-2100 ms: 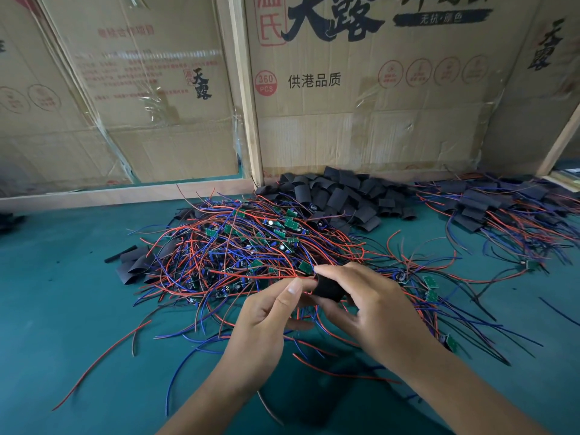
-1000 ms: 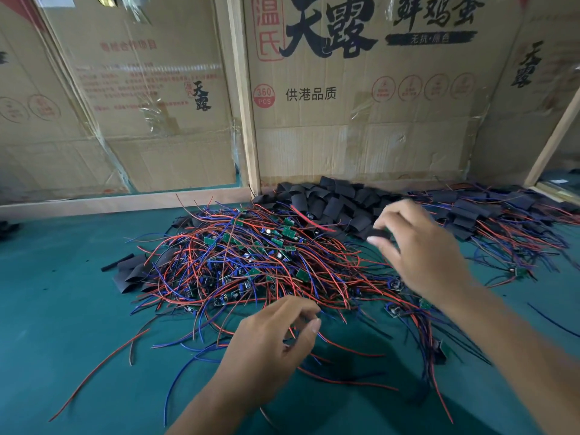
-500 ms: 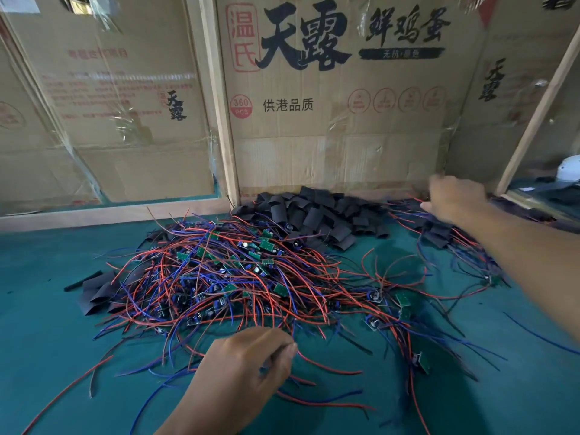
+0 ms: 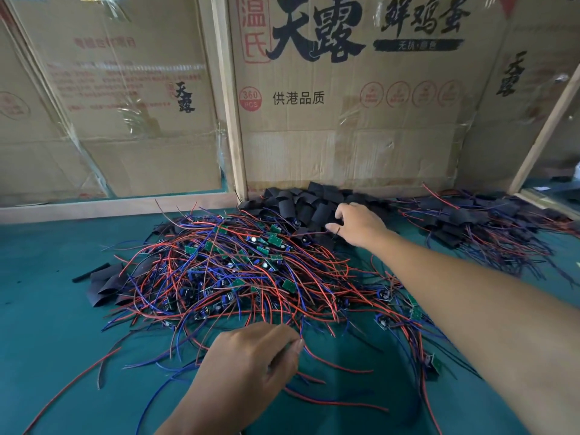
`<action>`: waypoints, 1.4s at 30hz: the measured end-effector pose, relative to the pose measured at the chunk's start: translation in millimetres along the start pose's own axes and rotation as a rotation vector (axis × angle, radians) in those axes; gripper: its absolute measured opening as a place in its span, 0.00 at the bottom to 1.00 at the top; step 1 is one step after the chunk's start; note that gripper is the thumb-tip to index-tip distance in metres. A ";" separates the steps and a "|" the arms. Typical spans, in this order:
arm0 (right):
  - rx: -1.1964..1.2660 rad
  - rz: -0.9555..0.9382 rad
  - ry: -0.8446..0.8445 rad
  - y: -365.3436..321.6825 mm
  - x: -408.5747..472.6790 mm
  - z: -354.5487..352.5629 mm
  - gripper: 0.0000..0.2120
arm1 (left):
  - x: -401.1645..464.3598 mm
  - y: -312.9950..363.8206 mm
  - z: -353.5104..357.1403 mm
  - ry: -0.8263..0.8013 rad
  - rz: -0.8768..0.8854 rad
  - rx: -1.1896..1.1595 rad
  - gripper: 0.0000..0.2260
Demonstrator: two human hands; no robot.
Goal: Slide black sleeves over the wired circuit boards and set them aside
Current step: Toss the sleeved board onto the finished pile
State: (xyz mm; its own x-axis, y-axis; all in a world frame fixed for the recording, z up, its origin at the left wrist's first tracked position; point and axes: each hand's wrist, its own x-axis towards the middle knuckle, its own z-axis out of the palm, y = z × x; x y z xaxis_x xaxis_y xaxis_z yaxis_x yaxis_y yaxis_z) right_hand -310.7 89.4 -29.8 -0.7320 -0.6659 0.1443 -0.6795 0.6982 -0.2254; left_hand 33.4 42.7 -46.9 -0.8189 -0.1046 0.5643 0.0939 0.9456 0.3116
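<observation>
A tangled heap of wired circuit boards (image 4: 244,271), small green boards with red and blue leads, covers the middle of the green table (image 4: 47,309). Behind it, against the cardboard, lies a pile of black sleeves (image 4: 301,205). My right hand (image 4: 357,224) reaches into the front of that pile, and its thumb and forefinger curl round one black sleeve. My left hand (image 4: 251,362) sits at the near edge of the heap, where its curled fingertips pinch a blue and a red wire. Which board those wires belong to is hidden in the tangle.
Sleeved boards with wires (image 4: 470,224) lie heaped at the back right. A few flat black sleeves (image 4: 106,287) lie left of the heap. Cardboard boxes (image 4: 345,120) and a wooden frame (image 4: 229,120) wall off the back. Loose boards (image 4: 414,309) lie under my right forearm.
My right hand carried a sleeved board to the right-hand heap, let it go, and has swung back left to the sleeve pile. My left hand has stayed at the heap's near edge.
</observation>
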 end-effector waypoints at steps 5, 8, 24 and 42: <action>0.175 -0.025 -0.053 -14.6 5.4 7.2 0.16 | -1.0 2.0 0.2 0.000 0.019 0.017 0.10; 0.234 -0.003 -0.120 -21.2 5.6 10.7 0.17 | -1.9 1.1 0.6 -0.012 0.008 0.009 0.10; 0.007 -0.382 -0.206 -50.3 -3.9 -3.3 0.15 | -2.2 4.7 3.7 -0.060 -0.016 0.006 0.12; 0.421 -0.434 0.209 -95.3 -181.3 -40.8 0.14 | 4.1 1.4 5.8 0.214 -0.195 -0.055 0.29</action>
State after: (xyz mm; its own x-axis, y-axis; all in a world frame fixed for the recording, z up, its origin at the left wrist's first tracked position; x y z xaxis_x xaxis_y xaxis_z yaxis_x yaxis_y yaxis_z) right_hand -115.2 154.4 4.8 -0.4171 -0.7700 0.4829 -0.8702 0.1849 -0.4567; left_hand 26.8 45.4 -48.6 -0.6874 -0.3511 0.6357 -0.0183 0.8835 0.4682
